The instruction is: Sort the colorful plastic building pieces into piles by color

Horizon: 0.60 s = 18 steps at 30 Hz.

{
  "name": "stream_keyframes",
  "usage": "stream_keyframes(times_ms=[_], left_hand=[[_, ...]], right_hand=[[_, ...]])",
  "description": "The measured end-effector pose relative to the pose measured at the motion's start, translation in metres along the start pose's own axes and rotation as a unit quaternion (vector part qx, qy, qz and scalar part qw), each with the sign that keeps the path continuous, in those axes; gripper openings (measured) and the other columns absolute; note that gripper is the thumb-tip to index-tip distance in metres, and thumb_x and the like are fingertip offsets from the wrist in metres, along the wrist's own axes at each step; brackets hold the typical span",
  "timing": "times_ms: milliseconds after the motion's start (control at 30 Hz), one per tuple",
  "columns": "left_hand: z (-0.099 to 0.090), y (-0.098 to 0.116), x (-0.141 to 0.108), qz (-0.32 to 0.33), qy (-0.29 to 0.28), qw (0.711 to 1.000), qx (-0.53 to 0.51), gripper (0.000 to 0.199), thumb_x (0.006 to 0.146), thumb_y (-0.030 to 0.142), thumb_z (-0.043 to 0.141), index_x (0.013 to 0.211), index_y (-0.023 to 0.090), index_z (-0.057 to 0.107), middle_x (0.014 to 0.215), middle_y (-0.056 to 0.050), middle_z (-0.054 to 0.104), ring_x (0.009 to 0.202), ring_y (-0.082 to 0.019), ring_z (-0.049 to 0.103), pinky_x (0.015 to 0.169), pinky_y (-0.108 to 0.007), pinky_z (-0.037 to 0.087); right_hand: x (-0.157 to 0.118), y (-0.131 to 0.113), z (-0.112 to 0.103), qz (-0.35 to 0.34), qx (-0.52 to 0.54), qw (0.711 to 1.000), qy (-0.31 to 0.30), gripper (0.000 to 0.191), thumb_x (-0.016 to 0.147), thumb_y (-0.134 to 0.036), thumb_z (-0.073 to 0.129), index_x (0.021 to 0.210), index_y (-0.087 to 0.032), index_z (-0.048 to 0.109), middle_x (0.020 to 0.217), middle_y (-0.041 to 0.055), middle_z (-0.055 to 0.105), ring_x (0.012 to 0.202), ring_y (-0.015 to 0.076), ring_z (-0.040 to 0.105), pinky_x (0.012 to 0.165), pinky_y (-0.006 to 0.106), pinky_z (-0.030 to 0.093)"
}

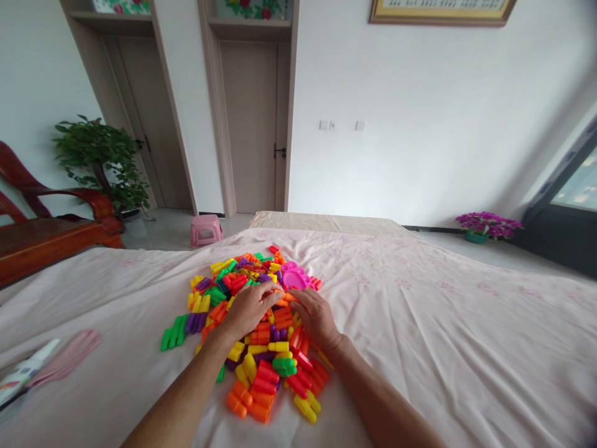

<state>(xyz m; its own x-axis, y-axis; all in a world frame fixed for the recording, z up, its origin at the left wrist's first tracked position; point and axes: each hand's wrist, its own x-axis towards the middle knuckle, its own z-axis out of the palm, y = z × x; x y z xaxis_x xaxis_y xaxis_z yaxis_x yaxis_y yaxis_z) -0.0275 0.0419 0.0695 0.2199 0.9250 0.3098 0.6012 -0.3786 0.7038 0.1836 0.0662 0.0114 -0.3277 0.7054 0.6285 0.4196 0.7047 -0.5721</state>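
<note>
A heap of bright plastic building blocks point(260, 336) in orange, red, yellow, green and purple lies on a pale cloth. Above its middle, my left hand point(252, 305) and my right hand point(316, 313) come together around an orange building block point(285, 297). The fingers of both hands are closed on this block, one hand at each end. Just beyond my right hand is a pink flower-edged plastic piece point(295, 276). A row of green blocks point(173, 333) lies at the left edge of the heap.
The pale floral cloth point(420, 348) has folds and spreads to both sides. At left lie a pink cloth item point(69, 358) and a white item point(28, 368). Beyond are a pink stool point(206, 231), a wooden armchair point(60, 218) and a potted plant point(100, 158).
</note>
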Motion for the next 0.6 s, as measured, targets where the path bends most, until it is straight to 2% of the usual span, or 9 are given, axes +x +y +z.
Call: stream_keyframes(times_ms=[133, 300, 367, 467, 600], left_hand=[[-0.001, 0.000, 0.001, -0.021, -0.004, 0.999, -0.025, 0.039, 0.095, 0.051, 0.049, 0.106, 0.024, 0.075, 0.095, -0.003, 0.078, 0.095, -0.022, 0.071, 0.089, -0.030, 0.052], [0.005, 0.006, -0.001, 0.031, -0.005, 0.999, -0.035, 0.034, 0.093, 0.047, 0.055, 0.116, 0.025, 0.067, 0.119, -0.005, 0.073, 0.111, -0.021, 0.067, 0.097, -0.030, 0.049], [0.007, 0.006, -0.001, 0.033, 0.004, 0.999, -0.027, 0.032, 0.091, 0.047, 0.058, 0.113, 0.025, 0.065, 0.114, -0.005, 0.074, 0.108, -0.022, 0.067, 0.095, -0.030, 0.049], [0.003, 0.001, 0.001, 0.003, 0.039, 0.999, -0.026, 0.028, 0.091, 0.048, 0.057, 0.105, 0.024, 0.064, 0.105, -0.004, 0.074, 0.103, -0.023, 0.069, 0.092, -0.032, 0.050], [-0.012, -0.007, 0.004, -0.039, 0.084, 0.988, -0.125, 0.033, 0.092, 0.049, 0.053, 0.106, 0.020, 0.063, 0.100, -0.006, 0.075, 0.095, -0.022, 0.071, 0.090, -0.035, 0.053]], right_hand=[[0.002, -0.003, 0.000, 0.025, 0.013, 0.999, -0.017, 0.033, 0.102, -0.044, 0.049, 0.119, -0.027, 0.072, 0.107, 0.0070, 0.074, 0.098, 0.0231, 0.067, 0.091, 0.034, 0.051], [0.003, -0.011, -0.002, 0.090, 0.031, 0.995, -0.006, 0.033, 0.103, -0.042, 0.047, 0.112, -0.023, 0.071, 0.099, 0.0039, 0.075, 0.091, 0.0215, 0.068, 0.084, 0.030, 0.050], [0.003, -0.013, -0.004, 0.096, 0.042, 0.994, -0.017, 0.032, 0.103, -0.042, 0.046, 0.110, -0.023, 0.071, 0.095, 0.0030, 0.075, 0.088, 0.0205, 0.068, 0.081, 0.028, 0.050], [0.003, -0.013, -0.005, 0.092, 0.045, 0.995, -0.016, 0.032, 0.102, -0.043, 0.047, 0.111, -0.023, 0.071, 0.096, 0.0033, 0.075, 0.089, 0.0209, 0.068, 0.082, 0.028, 0.050], [0.004, -0.007, -0.004, 0.129, 0.043, 0.991, 0.009, 0.034, 0.101, -0.045, 0.047, 0.110, -0.021, 0.071, 0.090, 0.0023, 0.073, 0.084, 0.0204, 0.067, 0.078, 0.028, 0.050]])
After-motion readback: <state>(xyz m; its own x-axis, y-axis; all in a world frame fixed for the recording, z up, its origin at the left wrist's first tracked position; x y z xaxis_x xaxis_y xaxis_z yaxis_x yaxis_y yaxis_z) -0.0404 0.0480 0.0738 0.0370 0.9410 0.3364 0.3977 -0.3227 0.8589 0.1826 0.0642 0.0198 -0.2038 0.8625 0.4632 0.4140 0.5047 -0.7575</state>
